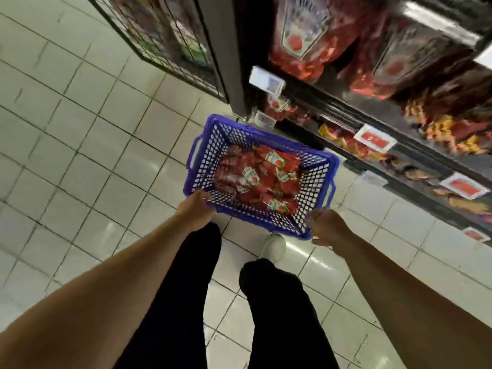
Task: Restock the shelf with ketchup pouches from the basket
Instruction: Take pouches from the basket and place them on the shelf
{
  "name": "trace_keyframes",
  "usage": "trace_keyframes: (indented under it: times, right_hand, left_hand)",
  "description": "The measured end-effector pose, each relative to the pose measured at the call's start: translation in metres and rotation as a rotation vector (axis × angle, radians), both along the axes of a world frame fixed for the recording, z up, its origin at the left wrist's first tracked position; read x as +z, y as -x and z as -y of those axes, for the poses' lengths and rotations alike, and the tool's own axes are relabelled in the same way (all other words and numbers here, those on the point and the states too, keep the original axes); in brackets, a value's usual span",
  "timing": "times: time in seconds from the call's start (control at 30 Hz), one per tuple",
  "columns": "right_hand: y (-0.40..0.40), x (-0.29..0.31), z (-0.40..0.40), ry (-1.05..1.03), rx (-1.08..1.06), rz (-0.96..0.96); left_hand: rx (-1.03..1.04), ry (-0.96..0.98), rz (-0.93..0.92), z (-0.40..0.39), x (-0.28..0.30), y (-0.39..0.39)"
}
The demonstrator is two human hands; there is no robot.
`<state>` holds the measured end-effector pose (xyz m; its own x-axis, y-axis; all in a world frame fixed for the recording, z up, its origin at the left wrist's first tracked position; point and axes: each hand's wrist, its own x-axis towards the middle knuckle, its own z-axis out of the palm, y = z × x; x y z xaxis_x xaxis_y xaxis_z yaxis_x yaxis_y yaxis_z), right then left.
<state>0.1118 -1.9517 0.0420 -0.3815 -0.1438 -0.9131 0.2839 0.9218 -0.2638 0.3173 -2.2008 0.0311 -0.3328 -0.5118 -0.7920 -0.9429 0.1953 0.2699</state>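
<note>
We saw the basket (323, 187) on the floor (80, 145) just before the person's legs (279, 315), with the ketchup pouches (255, 179) heaped inside it. The left hand (195, 210) lay on the basket's near left corner and the right hand (326, 225) at its near right corner, a shoe (274, 246) beneath between them. The shelf (372, 113) stood to the right of and beyond the basket, with larger pouches (300, 35) on an upper level, and a wire rack (165, 35) stood left of it.
</note>
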Motion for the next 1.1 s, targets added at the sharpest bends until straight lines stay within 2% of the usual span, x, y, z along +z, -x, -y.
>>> trace_keyframes:
  times: [0.07,0.17,0.27,0.37,0.43,0.5,0.57,0.63,0.7,0.77,0.87,0.93,1.03,1.1]
  right_hand:
    - [0.004,-0.043,0.013,0.008,-0.002,-0.013]
    - [0.014,-0.113,0.037,0.022,-0.252,0.025]
    - [0.037,-0.174,0.065,0.073,-0.367,-0.032]
    - [0.065,-0.239,0.088,0.117,-0.383,-0.099]
    - [0.073,-0.273,0.102,0.127,-0.503,-0.058]
    - [0.074,-0.303,0.116,0.167,-0.629,-0.028]
    - [0.07,-0.322,0.126,0.154,-0.697,-0.117]
    - [0.067,-0.333,0.129,0.049,-0.701,-0.277]
    - [0.064,-0.336,0.124,-0.006,-0.645,-0.386]
    - [0.064,-0.333,0.117,-0.008,-0.562,-0.367]
    - [0.066,-0.317,0.111,-0.052,-0.29,-0.396]
    - [0.062,-0.309,0.111,-0.014,-0.1,-0.476]
    - [0.052,-0.303,0.118,0.095,0.257,-0.518]
    - [0.047,-0.303,0.126,0.052,0.509,-0.516]
  left_hand:
    - [0.054,-0.035,0.008,-0.004,-0.046,0.01]
    - [0.348,-0.085,0.039,-0.008,-0.125,0.034]
    - [0.546,-0.198,-0.043,-0.018,-0.199,0.062]
    - [0.737,-0.279,-0.12,-0.028,-0.261,0.091]
    - [0.819,-0.324,-0.089,-0.033,-0.286,0.107]
    - [0.847,-0.268,-0.047,-0.037,-0.309,0.123]
    - [0.863,-0.218,0.064,-0.038,-0.32,0.138]
    - [0.879,-0.186,0.192,-0.037,-0.327,0.152]
    - [0.939,-0.143,0.192,-0.041,-0.331,0.16]
    - [1.019,-0.077,0.092,-0.048,-0.337,0.158]
    - [1.118,-0.076,-0.065,-0.055,-0.339,0.141]
    - [1.056,-0.127,-0.132,-0.05,-0.339,0.131]
    - [0.844,-0.203,-0.172,-0.037,-0.336,0.128]
    - [0.749,-0.22,-0.237,-0.031,-0.331,0.128]
